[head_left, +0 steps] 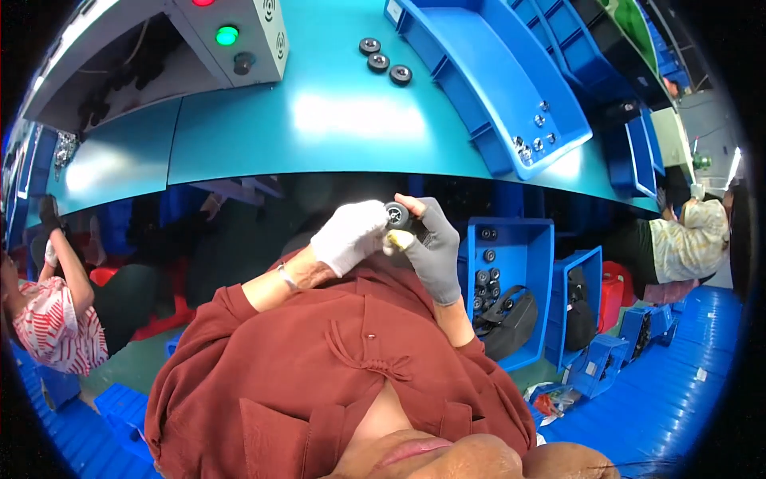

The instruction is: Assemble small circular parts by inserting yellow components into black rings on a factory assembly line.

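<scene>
In front of my chest, a small black wheel (396,215) with a silver spoked hub is held between my two hands. My left hand (351,235), in a white glove, has its fingers closed at the wheel's left side. My right hand (435,251) wears a grey glove that leaves fingertips bare. Its fingers bend around the wheel from the right, with a yellow-tipped thumb below. Across the teal table, three similar wheels (378,62) lie in a slanting row. Several shiny metal parts (538,121) rest in the large blue bin (496,68).
A grey machine (267,60) with a green button stands at the far left of the table. To my right, a blue crate (546,263) contains several wheels and a black bag (515,323); another blue crate (592,263) adjoins it. People (60,323) sit on both sides.
</scene>
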A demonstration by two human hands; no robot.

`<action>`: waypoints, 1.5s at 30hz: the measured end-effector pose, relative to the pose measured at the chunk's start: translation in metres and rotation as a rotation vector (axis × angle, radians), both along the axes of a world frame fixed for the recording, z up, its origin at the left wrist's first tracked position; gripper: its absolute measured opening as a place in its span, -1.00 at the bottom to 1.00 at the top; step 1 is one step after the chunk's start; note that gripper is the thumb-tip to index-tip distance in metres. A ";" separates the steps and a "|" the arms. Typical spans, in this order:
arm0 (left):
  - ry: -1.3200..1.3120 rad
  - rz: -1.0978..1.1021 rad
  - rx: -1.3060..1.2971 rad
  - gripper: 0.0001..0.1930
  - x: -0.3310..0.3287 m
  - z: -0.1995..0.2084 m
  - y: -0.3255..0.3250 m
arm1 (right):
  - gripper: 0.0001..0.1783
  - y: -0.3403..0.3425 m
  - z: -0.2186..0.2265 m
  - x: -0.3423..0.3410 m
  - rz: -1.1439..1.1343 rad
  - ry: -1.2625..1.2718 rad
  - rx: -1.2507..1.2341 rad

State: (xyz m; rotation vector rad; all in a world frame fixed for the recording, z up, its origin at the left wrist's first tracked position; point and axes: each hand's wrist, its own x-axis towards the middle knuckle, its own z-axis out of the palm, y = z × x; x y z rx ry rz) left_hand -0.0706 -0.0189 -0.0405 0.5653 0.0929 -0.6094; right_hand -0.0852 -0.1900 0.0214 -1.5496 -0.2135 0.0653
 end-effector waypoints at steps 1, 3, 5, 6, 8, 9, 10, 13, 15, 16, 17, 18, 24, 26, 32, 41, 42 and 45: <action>-0.027 -0.063 0.125 -0.84 0.004 0.016 0.003 | -0.51 -0.002 0.000 0.009 -0.001 -0.087 -0.062; -0.154 -0.056 0.296 -0.81 0.010 0.042 0.005 | -0.48 0.001 0.011 0.014 -0.001 -0.048 -0.038; -0.367 -0.004 0.404 -0.75 0.019 0.049 0.011 | -0.49 0.002 0.005 0.025 -0.010 -0.172 -0.155; -0.342 0.005 0.448 -0.78 0.020 0.056 0.012 | -0.50 0.001 0.004 0.029 -0.002 -0.183 -0.152; -0.337 0.053 0.500 -0.82 0.022 0.054 0.015 | -0.65 0.005 0.027 0.035 0.029 0.013 -0.038; -0.330 0.061 0.502 -0.82 0.021 0.052 0.017 | -0.70 0.004 0.025 0.041 0.041 -0.014 -0.122; -0.430 0.097 0.674 -0.81 0.023 0.051 0.016 | -0.73 0.002 0.023 0.048 0.039 -0.044 -0.209; -0.519 0.216 0.713 -0.79 0.024 0.050 0.017 | -0.78 0.008 0.025 0.051 0.025 -0.013 -0.248; -0.519 0.131 0.730 -0.80 0.027 0.051 0.026 | -0.82 0.017 0.022 0.045 -0.012 0.102 -0.048; -0.445 0.122 0.650 -0.81 0.024 0.046 0.029 | -0.84 0.021 0.018 0.039 0.004 0.099 -0.019; -0.370 0.115 0.574 -0.81 0.020 0.041 0.031 | -0.86 0.025 0.014 0.034 -0.012 0.102 -0.023; -0.321 0.061 0.584 -0.81 0.016 0.031 0.033 | -0.87 0.025 0.003 0.026 -0.020 0.122 -0.039; -0.199 -0.268 0.667 -0.80 0.012 0.000 0.032 | -0.85 0.005 -0.042 -0.011 -0.006 0.539 0.168; -0.233 -0.185 0.760 -0.83 0.013 0.001 0.028 | -0.84 0.003 -0.029 -0.011 -0.065 0.642 0.334; -0.197 0.088 0.725 -0.87 0.010 -0.011 0.032 | -0.81 0.007 0.030 0.073 -0.011 0.266 0.101; -0.218 -0.003 0.765 -0.82 0.002 -0.018 0.037 | -0.56 0.045 0.001 0.248 -0.289 -0.822 -0.988; -0.205 0.024 0.756 -0.82 0.002 -0.021 0.038 | -0.56 0.051 0.000 0.253 -0.242 -0.746 -1.033; -0.193 0.002 0.776 -0.81 0.006 -0.027 0.041 | -0.52 0.073 0.004 0.259 -0.225 -0.678 -1.297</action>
